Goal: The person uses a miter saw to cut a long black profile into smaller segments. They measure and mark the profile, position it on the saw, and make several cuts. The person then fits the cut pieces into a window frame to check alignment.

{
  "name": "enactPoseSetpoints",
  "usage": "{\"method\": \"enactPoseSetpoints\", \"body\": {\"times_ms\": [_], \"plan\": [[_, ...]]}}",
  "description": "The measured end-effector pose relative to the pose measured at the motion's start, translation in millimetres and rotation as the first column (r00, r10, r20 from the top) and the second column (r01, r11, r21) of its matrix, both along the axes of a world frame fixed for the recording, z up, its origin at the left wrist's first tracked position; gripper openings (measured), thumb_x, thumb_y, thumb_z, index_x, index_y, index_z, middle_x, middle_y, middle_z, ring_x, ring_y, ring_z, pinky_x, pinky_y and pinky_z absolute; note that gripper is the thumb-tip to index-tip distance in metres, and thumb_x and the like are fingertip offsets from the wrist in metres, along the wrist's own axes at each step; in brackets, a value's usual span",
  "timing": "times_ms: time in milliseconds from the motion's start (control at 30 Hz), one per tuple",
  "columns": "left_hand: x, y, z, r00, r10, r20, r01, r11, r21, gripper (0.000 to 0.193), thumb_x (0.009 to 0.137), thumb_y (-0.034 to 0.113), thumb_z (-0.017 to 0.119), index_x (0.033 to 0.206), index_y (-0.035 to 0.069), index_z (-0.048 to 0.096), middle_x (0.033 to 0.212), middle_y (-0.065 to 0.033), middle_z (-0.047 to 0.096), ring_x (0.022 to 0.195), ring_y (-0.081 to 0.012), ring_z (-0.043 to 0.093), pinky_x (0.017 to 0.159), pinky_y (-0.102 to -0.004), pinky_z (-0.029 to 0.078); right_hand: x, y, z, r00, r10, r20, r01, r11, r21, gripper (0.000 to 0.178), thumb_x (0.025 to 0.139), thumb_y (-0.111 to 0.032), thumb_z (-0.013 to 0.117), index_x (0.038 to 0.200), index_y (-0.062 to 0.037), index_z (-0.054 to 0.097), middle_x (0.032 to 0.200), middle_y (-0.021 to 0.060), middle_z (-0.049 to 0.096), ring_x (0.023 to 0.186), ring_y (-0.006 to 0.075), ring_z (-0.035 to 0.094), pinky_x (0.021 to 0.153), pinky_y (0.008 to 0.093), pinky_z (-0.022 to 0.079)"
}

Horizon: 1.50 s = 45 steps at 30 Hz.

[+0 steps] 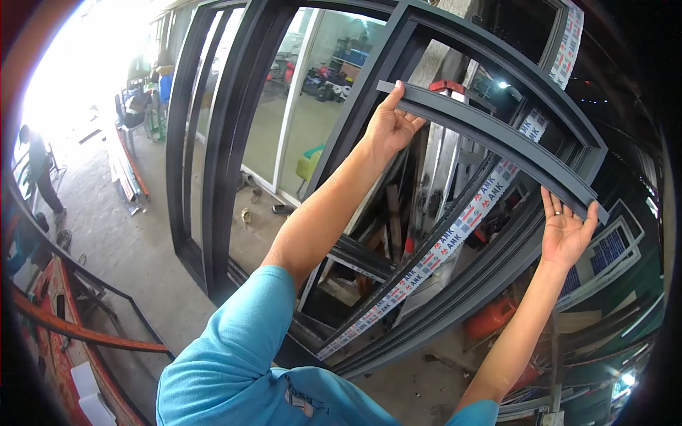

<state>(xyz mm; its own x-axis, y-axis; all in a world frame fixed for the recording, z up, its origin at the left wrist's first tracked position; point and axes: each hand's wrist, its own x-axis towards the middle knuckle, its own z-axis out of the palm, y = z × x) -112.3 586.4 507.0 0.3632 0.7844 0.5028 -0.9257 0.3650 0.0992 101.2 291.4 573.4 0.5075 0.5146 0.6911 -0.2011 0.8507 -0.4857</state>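
Note:
Both arms reach forward and hold up a short grey metal profile bar (490,135), which slants down from left to right. My left hand (393,126) grips its upper left end, thumb on top and fingers curled beneath. At the lower right end my right hand (566,231) pinches the bar between thumb and fingers; a ring is on one finger. Behind the bar stands a large dark grey window frame (362,92), close to the bar; whether they touch I cannot tell. A strip of printed protective film (440,248) runs along a lower frame member.
More dark upright frames (213,142) stand to the left, before a glass panel (334,92). A person (39,167) is at the far left. An orange-red rack (64,319) stands lower left. Lower right are a red cylinder (490,316) and a white-framed window (604,255).

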Motion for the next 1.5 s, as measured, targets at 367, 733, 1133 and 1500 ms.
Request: {"method": "enactPoseSetpoints", "body": {"times_ms": [367,733,1133,1500], "plan": [[12,32,-11,0.999,0.036,0.035,-0.035,0.999,-0.033,0.071,0.086,0.061,0.072,0.127,0.005,0.058,0.135,-0.0150,0.061,0.130,-0.0340,0.056,0.114,-0.0566,0.040,33,50,-9,0.983,0.173,-0.062,-0.179,0.977,-0.114,0.085,0.094,-0.043,0.072,0.153,0.0011,0.029,0.159,0.0288,0.025,0.145,0.0497,0.031,0.117,0.0682,0.032],[4,46,-3,0.996,0.057,-0.072,-0.065,0.992,-0.109,0.090,0.085,0.074,0.062,0.151,0.014,0.045,0.158,-0.0170,0.043,0.144,-0.0435,0.041,0.119,-0.0710,0.019,49,83,-10,0.996,0.085,-0.037,-0.089,0.989,-0.121,0.093,0.084,-0.051,0.078,0.149,-0.0008,0.033,0.147,0.0326,0.037,0.139,0.0526,0.038,0.112,0.0704,0.036],[8,71,-4,0.991,0.131,-0.020,-0.132,0.990,-0.054,0.080,0.085,0.065,0.071,0.143,0.013,0.052,0.146,-0.0127,0.056,0.133,-0.0363,0.053,0.110,-0.0631,0.042,43,94,-28,0.995,0.083,-0.059,-0.082,0.996,0.024,0.074,0.095,-0.050,0.070,0.139,0.0029,0.043,0.137,0.0286,0.051,0.136,0.0530,0.043,0.108,0.0718,0.037],[17,89,-3,0.964,0.260,-0.053,-0.265,0.955,-0.134,0.079,0.090,0.072,0.060,0.136,0.008,0.057,0.135,-0.0141,0.062,0.122,-0.0362,0.060,0.106,-0.0617,0.047,42,94,-43,0.991,0.103,-0.091,-0.100,0.994,0.038,0.065,0.097,-0.049,0.066,0.133,0.0039,0.051,0.134,0.0291,0.055,0.131,0.0500,0.051,0.107,0.0702,0.042]]}}
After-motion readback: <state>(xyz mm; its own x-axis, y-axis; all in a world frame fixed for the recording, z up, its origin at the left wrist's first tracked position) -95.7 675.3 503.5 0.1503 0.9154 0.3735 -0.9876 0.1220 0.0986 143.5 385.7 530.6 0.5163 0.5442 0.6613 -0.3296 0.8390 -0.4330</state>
